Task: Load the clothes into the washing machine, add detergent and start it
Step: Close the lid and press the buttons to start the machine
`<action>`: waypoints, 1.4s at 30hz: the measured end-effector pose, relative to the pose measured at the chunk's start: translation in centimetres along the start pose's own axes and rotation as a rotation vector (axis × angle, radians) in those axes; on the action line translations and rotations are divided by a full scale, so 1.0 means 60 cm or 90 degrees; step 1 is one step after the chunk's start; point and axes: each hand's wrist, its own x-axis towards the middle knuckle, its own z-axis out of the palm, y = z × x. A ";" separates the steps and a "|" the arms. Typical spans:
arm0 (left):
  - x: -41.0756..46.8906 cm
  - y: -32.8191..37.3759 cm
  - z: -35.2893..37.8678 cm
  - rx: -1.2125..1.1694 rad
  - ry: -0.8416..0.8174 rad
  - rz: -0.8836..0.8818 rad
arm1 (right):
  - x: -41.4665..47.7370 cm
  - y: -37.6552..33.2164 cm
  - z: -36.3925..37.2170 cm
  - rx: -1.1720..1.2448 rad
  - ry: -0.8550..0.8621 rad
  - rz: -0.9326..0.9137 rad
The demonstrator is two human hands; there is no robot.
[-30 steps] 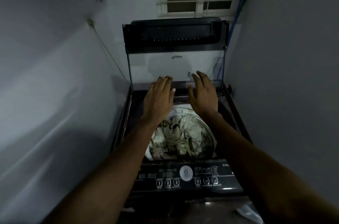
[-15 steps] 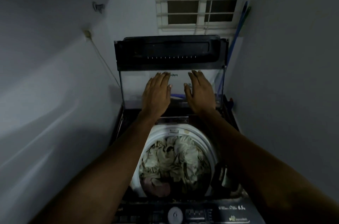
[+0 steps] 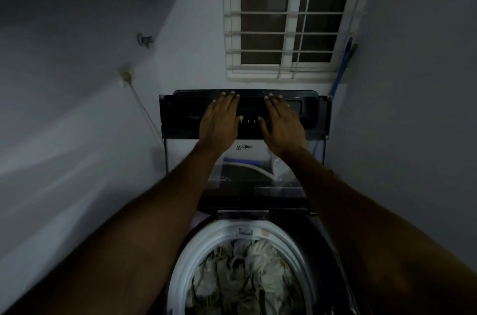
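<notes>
The top-load washing machine fills the lower middle, its white drum rim [image 3: 191,258] ringing a heap of pale, crumpled clothes [image 3: 247,276]. Its lid [image 3: 180,116] stands raised at the back, with a dark upper band and a glass pane below it carrying a brand name. My left hand [image 3: 220,121] and my right hand [image 3: 281,123] lie flat side by side on the dark band. Their fingers are spread, the fingertips reach the lid's top edge, and they hold nothing. The control panel is out of view, and no detergent is visible.
Grey walls stand close on both sides of the machine. A barred window [image 3: 286,30] is above the lid. A blue stick [image 3: 340,69] leans in the right corner. A wall socket [image 3: 126,76] with a cord sits on the left wall.
Both hands slid up the raised lid from the glass pane to its dark upper band. The view moved closer and tilted up, dropping the control panel from sight.
</notes>
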 end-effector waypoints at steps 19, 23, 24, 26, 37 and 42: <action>0.071 -0.031 0.009 -0.048 -0.032 -0.047 | 0.074 0.013 0.023 -0.038 -0.010 0.028; 0.044 -0.020 -0.009 -0.052 0.004 -0.048 | 0.050 -0.001 0.002 -0.026 0.031 0.021; 0.037 -0.017 -0.013 -0.054 0.013 -0.049 | 0.043 -0.004 -0.002 -0.024 0.039 0.021; 0.022 -0.009 -0.022 -0.048 0.031 -0.049 | 0.030 -0.009 -0.009 -0.025 0.055 0.021; -0.099 0.034 -0.070 0.050 0.091 -0.041 | -0.075 -0.054 -0.065 -0.043 0.144 0.009; -0.173 0.049 -0.090 0.084 0.097 -0.027 | -0.140 -0.083 -0.095 -0.051 0.166 0.014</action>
